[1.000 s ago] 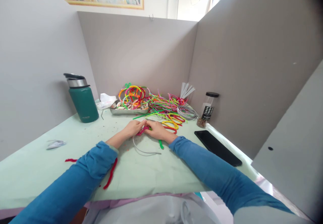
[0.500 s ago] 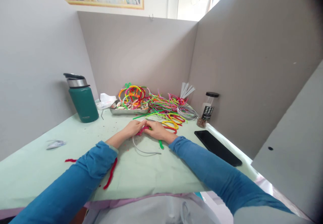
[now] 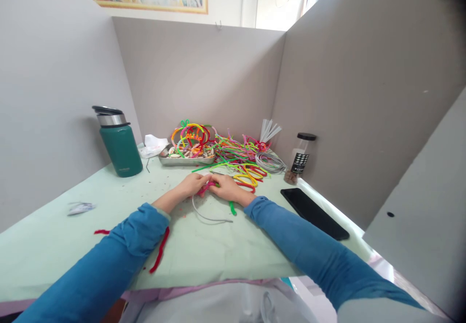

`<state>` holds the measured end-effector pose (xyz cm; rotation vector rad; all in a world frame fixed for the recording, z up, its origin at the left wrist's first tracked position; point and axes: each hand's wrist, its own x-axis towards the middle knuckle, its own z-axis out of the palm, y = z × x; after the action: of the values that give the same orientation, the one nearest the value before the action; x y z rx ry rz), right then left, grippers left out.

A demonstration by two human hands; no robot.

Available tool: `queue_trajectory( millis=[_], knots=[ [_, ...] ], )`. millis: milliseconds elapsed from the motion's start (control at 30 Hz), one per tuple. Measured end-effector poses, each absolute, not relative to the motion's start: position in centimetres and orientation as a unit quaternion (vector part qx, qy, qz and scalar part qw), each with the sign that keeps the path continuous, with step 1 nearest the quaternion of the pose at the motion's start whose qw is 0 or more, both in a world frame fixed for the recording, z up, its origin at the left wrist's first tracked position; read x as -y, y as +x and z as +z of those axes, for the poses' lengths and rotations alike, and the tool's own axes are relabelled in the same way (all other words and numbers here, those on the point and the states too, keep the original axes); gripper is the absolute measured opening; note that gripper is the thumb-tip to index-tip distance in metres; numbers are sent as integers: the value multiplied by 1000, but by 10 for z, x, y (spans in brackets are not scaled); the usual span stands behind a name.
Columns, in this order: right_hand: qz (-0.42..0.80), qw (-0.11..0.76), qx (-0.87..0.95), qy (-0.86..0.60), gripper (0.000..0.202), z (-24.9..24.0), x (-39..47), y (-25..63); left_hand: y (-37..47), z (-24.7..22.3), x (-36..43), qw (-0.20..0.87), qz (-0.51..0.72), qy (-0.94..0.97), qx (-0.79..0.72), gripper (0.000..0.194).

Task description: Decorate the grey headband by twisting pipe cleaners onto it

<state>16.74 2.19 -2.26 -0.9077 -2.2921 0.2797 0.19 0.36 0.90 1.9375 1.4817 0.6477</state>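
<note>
Both hands meet over the middle of the table. My left hand (image 3: 192, 186) pinches a small pink fuzzy piece (image 3: 205, 188) from the left. From the right, the fingers of my right hand (image 3: 224, 187) close on the same pink piece, with a bit of green beside them. A thin grey wire (image 3: 209, 220) curves out below the hands onto the cloth. Under my right wrist lies a green fuzzy stem end (image 3: 232, 208). Red fuzzy stems (image 3: 160, 250) stick out beside the left sleeve. The fingertips partly hide the pink piece.
Behind the hands are a metal tray (image 3: 187, 161), piled coloured stems (image 3: 236, 150), yellow-handled scissors (image 3: 247, 179) and coiled grey wire (image 3: 270, 162). A green bottle (image 3: 122, 150) stands left; a jar (image 3: 300, 158) and black phone (image 3: 315, 213) are right. Grey partitions (image 3: 200, 70) surround the table.
The fingers have shifted slightly around the pink piece, and a little more of it shows between them. Both arms stay nearly where they were.
</note>
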Motion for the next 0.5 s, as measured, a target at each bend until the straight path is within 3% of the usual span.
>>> queue_trajectory(
  millis=[200,500],
  knots=[
    [114,333,862,-365,9,-25,-24,167,3,11,0,362,258,725,-526,33],
    [99,338,868,-349,10,-26,-23,168,6,16,8,443,266,696,-498,24]
  ],
)
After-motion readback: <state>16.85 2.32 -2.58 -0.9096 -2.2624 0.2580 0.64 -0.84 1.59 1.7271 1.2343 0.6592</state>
